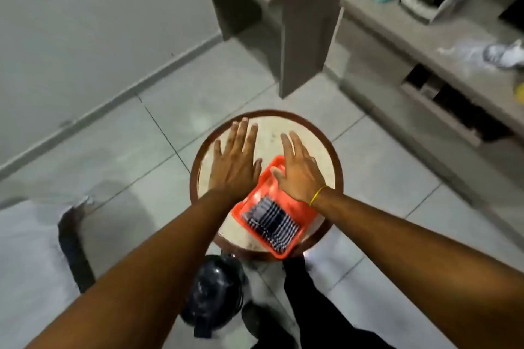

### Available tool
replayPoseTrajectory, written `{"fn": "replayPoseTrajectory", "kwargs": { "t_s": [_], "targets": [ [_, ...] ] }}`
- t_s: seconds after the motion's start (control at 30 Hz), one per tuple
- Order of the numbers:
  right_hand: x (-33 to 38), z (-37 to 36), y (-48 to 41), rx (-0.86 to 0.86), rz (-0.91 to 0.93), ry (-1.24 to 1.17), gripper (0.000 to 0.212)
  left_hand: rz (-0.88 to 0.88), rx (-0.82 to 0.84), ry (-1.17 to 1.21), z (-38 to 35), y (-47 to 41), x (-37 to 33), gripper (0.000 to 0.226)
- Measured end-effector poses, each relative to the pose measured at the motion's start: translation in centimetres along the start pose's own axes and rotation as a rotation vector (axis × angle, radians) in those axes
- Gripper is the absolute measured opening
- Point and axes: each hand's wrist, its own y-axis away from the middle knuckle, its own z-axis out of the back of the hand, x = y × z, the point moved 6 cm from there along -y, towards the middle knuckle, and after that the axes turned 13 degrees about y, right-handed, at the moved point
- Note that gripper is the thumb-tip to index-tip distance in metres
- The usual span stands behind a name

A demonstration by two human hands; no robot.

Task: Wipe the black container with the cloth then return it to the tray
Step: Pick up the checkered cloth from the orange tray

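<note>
An orange tray (pixel 239 214) lies on a small round table (pixel 297 127) with a pale top and a brown rim. Inside the tray rests a dark ribbed object with pale stripes (pixel 270 222); blur hides whether it is the black container or the cloth. My left hand (pixel 234 161) hovers flat with fingers spread over the table's left part, beside the tray. My right hand (pixel 297 170), with a yellow band at the wrist, is spread over the tray's far end. Neither hand holds anything.
A black round thing (pixel 215 297) sits on the tiled floor below the table's near edge. A tall grey cabinet (pixel 283 22) stands behind the table. A low shelf unit (pixel 425 65) with clutter runs along the right. White fabric (pixel 28 249) lies at left.
</note>
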Motion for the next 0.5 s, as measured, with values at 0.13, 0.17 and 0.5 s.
{"fn": "replayPoseTrajectory", "kwargs": {
  "t_s": [0.13, 0.17, 0.5],
  "targets": [
    [-4.6, -12.8, 0.2, 0.256, -0.182, -0.089, 0.098, 0.058, 0.330, 0.039, -15.2, 0.0, 1.9, 0.082],
    [-4.6, -15.2, 0.8, 0.306, -0.203, -0.103, 0.098, 0.045, 0.400, 0.035, -17.8, 0.5, 2.2, 0.085],
    [-4.9, -27.8, 2.5, 0.455, -0.275, 0.089, 0.084, -0.258, 0.737, -0.164, -30.8, 3.9, 5.5, 0.052]
  ]
}}
